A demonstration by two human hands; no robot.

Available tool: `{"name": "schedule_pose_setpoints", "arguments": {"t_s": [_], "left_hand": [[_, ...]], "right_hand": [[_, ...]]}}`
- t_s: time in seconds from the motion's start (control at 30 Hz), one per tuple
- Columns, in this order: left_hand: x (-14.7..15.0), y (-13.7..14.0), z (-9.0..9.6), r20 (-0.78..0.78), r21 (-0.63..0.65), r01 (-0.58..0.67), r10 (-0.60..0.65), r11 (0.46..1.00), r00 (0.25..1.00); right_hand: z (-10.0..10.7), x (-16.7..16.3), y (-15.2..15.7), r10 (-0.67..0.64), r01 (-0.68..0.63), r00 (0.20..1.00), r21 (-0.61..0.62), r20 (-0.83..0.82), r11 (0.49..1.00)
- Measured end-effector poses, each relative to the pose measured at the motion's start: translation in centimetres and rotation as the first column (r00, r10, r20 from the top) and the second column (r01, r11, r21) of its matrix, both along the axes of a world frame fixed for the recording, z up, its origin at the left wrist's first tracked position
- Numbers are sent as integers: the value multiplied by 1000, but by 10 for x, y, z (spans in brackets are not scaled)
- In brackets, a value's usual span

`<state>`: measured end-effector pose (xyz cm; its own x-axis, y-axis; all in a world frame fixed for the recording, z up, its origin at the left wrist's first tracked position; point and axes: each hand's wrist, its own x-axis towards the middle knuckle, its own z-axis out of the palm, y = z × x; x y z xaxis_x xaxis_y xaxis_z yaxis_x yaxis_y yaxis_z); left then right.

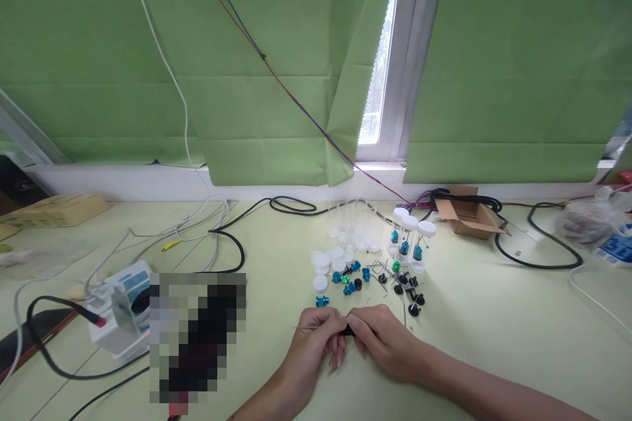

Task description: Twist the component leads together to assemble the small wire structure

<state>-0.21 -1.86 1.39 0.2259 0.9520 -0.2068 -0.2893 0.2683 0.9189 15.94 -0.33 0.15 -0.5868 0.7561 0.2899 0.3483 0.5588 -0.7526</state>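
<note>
My left hand (320, 335) and my right hand (382, 339) meet near the front of the table, fingers pinched on a small black part (348, 330). Most of that part is hidden by the fingers. A thin metal rod (305, 327) sticks out to the left from my left hand. Just beyond the hands lie several blue metal fittings (322, 301), a green fitting (345, 279) and round white caps (320, 284). To their right are bent metal rods (380, 267) and black knob-like pieces with discs (413, 310).
Clear tubes (353, 220) stand behind the parts, beside white-capped tubes (417, 250) holding blue fittings. An open cardboard box (469, 216) sits at the back right. On the left are a white power strip (121, 306), black cables (230, 237) and a blurred-out patch (197, 342).
</note>
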Motion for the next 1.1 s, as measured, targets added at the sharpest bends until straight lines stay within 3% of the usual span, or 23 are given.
{"name": "schedule_pose_setpoints", "arguments": {"t_s": [1.1], "left_hand": [[0, 1, -1, 4, -20, 0, 0, 1000, 1000]], "right_hand": [[3, 1, -1, 0, 0, 1000, 10, 25, 1000]]}}
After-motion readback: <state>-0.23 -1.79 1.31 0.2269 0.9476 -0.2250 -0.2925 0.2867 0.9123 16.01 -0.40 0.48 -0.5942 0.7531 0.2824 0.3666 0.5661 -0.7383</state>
